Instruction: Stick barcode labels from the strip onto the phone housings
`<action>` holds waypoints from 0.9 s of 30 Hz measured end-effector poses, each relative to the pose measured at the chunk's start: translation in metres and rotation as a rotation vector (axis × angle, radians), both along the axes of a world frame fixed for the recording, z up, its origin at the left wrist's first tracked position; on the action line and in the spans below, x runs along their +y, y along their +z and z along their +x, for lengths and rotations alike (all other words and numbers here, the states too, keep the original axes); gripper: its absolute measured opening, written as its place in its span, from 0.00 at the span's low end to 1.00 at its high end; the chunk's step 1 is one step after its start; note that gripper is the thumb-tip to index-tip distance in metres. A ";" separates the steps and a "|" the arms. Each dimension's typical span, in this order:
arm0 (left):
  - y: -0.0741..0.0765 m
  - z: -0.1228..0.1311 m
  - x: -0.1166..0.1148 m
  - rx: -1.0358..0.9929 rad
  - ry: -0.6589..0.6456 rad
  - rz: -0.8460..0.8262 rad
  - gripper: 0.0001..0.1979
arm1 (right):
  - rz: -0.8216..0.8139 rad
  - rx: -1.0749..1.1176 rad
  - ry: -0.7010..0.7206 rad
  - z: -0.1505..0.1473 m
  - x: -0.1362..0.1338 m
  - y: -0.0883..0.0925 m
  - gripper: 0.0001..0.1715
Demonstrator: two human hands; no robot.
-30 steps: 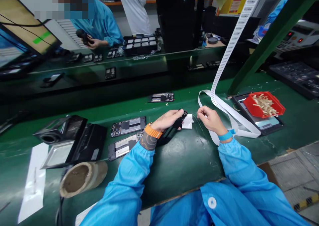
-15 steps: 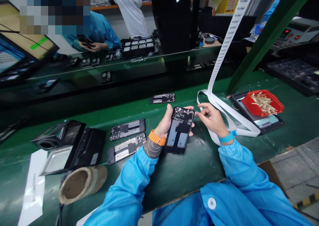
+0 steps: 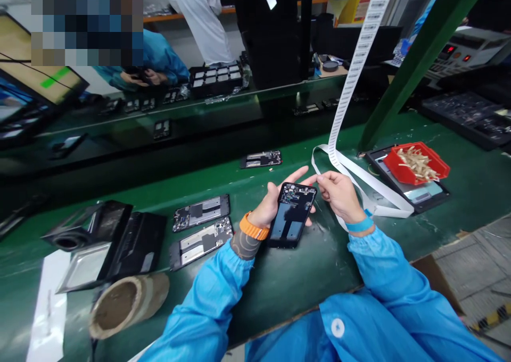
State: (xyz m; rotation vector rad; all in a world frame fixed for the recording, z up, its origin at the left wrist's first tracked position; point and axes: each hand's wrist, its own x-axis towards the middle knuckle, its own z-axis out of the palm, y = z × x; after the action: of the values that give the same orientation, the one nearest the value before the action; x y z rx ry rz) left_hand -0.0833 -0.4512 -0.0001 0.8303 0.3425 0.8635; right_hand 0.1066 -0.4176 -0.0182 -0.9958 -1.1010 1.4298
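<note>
My left hand [image 3: 266, 207] supports an opened phone [image 3: 292, 219], its circuit board showing at the top end and its lower part bare. The thumb lies along the phone's left edge, and the index finger points up and away from it. Close to the phone's top right corner, my right hand [image 3: 338, 196] pinches thumb and forefinger together beside a left fingertip. Whatever may be between them is too small to make out. Two more opened phones [image 3: 202, 213] lie left of my left wrist, and another opened phone [image 3: 261, 159] lies beyond my hands.
A strip of barcode labels [image 3: 355, 69] hangs down and curls on the bench behind my right hand. A red tray [image 3: 403, 171] of pale pieces stands at the right. A cardboard tube [image 3: 154, 296] and a black device [image 3: 143, 239] sit at the left. A co-worker sits opposite.
My left fingers have spread, with the index finger stretching out past the phone. My right hand's fingertips have come together at a left fingertip. The phone has shifted slightly right.
</note>
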 end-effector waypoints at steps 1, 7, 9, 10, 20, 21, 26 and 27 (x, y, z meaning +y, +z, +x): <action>0.000 0.001 0.000 0.010 0.001 0.011 0.54 | 0.004 -0.014 -0.009 0.000 0.001 0.000 0.22; 0.005 0.006 0.006 0.037 0.150 -0.243 0.41 | 0.106 -0.022 0.073 0.003 -0.002 0.004 0.23; 0.006 0.009 0.009 0.054 0.172 -0.421 0.38 | 0.128 -0.073 0.206 0.002 -0.008 0.008 0.23; 0.006 0.011 0.010 0.061 0.160 -0.484 0.37 | 0.129 -0.108 0.280 0.001 -0.011 0.010 0.23; 0.008 0.027 0.005 0.075 0.267 -0.536 0.28 | 0.108 -0.192 0.601 -0.011 -0.023 0.018 0.23; 0.008 0.028 0.004 0.092 0.285 -0.523 0.27 | 0.107 -0.184 0.612 -0.012 -0.024 0.018 0.23; 0.008 0.032 0.001 0.174 0.397 -0.464 0.27 | 0.096 -0.214 0.634 -0.014 -0.025 0.018 0.26; 0.007 0.033 0.001 0.193 0.418 -0.455 0.26 | 0.094 -0.226 0.631 -0.014 -0.025 0.018 0.26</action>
State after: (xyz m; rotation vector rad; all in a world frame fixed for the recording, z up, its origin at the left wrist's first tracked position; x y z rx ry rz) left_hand -0.0502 -0.4502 0.0072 0.4198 0.8700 1.0397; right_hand 0.0922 -0.4423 0.0000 -0.7853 -1.7390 1.7611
